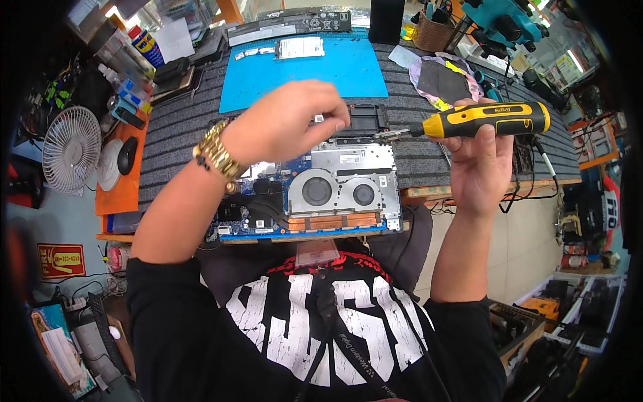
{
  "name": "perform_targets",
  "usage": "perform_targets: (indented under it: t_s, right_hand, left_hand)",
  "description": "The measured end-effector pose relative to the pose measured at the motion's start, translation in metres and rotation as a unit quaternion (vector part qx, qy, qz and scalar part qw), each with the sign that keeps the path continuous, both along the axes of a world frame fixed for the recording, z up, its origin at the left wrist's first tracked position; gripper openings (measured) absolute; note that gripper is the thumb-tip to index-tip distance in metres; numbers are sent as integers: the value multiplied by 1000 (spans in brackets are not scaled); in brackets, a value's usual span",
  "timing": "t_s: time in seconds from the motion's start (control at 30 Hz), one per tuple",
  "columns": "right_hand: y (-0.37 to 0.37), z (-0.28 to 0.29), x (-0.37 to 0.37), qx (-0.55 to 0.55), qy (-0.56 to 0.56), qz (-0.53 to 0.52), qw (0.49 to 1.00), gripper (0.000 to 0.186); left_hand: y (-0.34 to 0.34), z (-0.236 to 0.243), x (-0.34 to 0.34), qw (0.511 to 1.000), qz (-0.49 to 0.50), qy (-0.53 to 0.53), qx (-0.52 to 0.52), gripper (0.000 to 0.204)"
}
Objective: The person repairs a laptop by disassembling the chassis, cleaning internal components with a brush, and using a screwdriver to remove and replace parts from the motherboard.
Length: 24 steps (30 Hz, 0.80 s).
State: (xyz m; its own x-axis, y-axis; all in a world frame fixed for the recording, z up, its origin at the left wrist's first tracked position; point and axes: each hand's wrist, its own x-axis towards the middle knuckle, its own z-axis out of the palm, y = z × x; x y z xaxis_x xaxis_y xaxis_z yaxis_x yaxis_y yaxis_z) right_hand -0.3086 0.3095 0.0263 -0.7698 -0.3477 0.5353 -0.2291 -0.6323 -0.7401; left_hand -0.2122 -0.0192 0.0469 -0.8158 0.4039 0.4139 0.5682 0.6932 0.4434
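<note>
An opened laptop lies in front of me at the table's near edge, its two fans, copper heat pipes and blue circuit board exposed. Above its far side is my left hand, slightly blurred, with fingers curled in and thumb near the index finger. Whatever they pinch, if anything, I cannot make out. My right hand grips a yellow-and-black electric screwdriver, held level to the right of the laptop. Its metal front end points left, over the laptop's far right corner; the exact shape of the tip is unclear.
Beyond the laptop, a blue mat bears a silver rectangular part and small pieces. A long black battery lies behind it. A white fan stands left. On the right are a round pouch and cables.
</note>
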Motion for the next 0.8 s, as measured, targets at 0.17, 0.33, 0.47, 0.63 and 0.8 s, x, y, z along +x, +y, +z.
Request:
perform_targets:
  t_s: [0.17,0.33,0.47,0.63,0.8]
  right_hand:
    - [-23,2,19,7,11,16,1000,49]
    - [-34,9,34,14,25,34,999,51]
    - [-36,13,42,20,41,41,998,52]
    - [-35,14,48,36,39,29,998,53]
    - [-33,16,50,30,67,48,996,56]
  left_hand:
    - [3,-9,38,997,14,10,73,10]
    - [3,-12,55,996,11,61,68,10]
    - [4,-11,61,994,7,87,64,8]
    - [7,-15,66,994,-3,74,77,7]
    - [9,-19,69,992,-3,38,122,8]
